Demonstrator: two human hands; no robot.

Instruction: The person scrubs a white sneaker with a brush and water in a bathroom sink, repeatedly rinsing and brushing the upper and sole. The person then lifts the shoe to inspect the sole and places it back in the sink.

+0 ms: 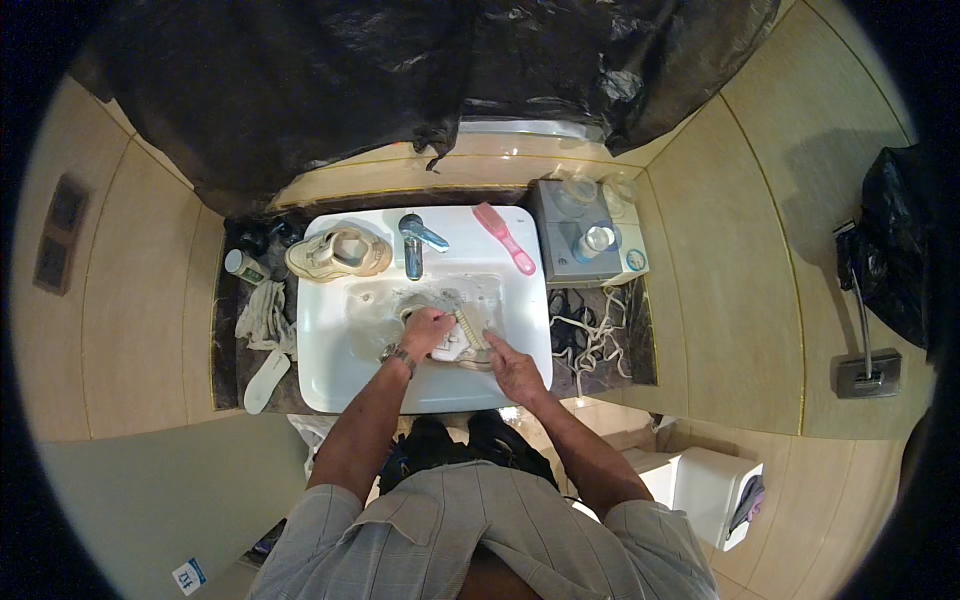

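Observation:
A wet, pale shoe [452, 348] lies in the white washbasin [322, 375], partly covered by my hands. My left hand [427, 334], with a metal-banded wristwatch [397, 358] at its wrist, is closed on the shoe. A ridged, cream-coloured strip [470, 330] shows between my hands; whether it belongs to the shoe or to a brush I cannot tell. My right hand [516, 370] is at the shoe's right side, its fingertips by the edge; its grip is partly hidden. Cloudy water surrounds the shoe.
A beige shoe [337, 253] without laces rests on the basin's back-left rim, left of the chrome tap [414, 247]. A pink brush [504, 238] lies at back right. Boxes [559, 255] with jars and loose laces [598, 337] flank the right; a white insole [267, 382] lies left.

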